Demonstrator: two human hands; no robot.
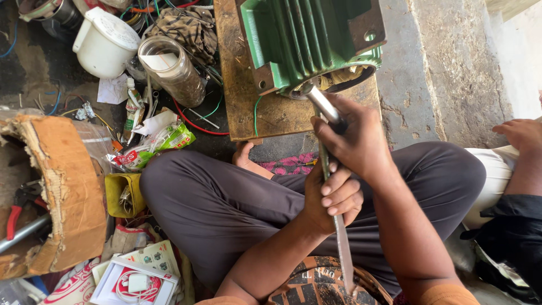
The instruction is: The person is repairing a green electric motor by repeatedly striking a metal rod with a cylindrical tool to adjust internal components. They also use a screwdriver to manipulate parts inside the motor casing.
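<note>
Okay, your right hand (358,141) is wrapped tight around the metal rod (326,110) that pokes into the open end of the green motor (307,42), and your left hand (333,195) is curled closed around the long flat blade (341,237) lower down. Keep both grips firm and the tools in line with the motor's opening, so nothing slips onto the windings. The motor is ribbed, paint chipped, rusty mounting feet, copper coils showing inside; it sits on a worn wooden board (237,96) just ahead of your crossed legs. Someone else's hand (522,133) rests at far right.
</note>
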